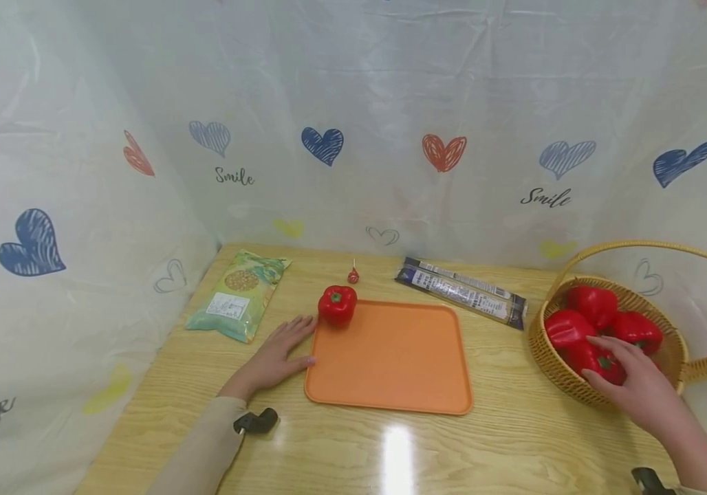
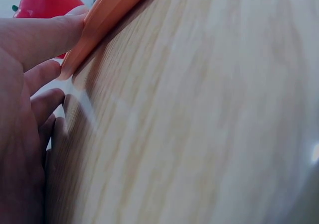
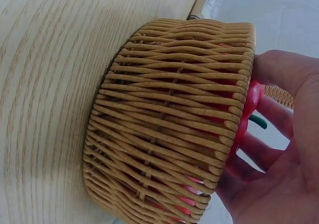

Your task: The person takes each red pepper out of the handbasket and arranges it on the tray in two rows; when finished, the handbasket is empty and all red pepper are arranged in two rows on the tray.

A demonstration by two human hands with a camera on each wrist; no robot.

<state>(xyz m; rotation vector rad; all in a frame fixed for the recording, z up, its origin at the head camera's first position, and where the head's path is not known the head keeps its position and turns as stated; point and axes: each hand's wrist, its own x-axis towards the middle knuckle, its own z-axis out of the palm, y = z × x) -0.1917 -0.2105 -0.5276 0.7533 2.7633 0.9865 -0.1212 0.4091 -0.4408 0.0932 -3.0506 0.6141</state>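
Note:
My left hand point(image 1: 276, 357) lies on the table with fingers spread, its thumb touching the left rim of the orange tray point(image 1: 390, 357). On the tray's back left corner sits a red bell pepper point(image 1: 338, 306), also partly visible behind the thumb in the left wrist view. At the far right, a wicker basket point(image 1: 548, 354) holds several red bell peppers. My right hand point(image 1: 638, 388) reaches over its near rim and grips the nearest bell pepper point(image 1: 595, 362) between thumb and fingers. In the right wrist view that pepper's green stem point(image 3: 258, 121) shows, while the basket wall point(image 3: 164, 109) covers most of it.
A green food packet point(image 1: 242, 292) lies at the back left. A red-wrapped lollipop point(image 1: 353, 276) lies behind the tray. A long dark and clear package point(image 1: 461, 290) lies between tray and basket. The basket's tall handle point(image 1: 644, 244) arches behind the peppers. A patterned curtain surrounds the table.

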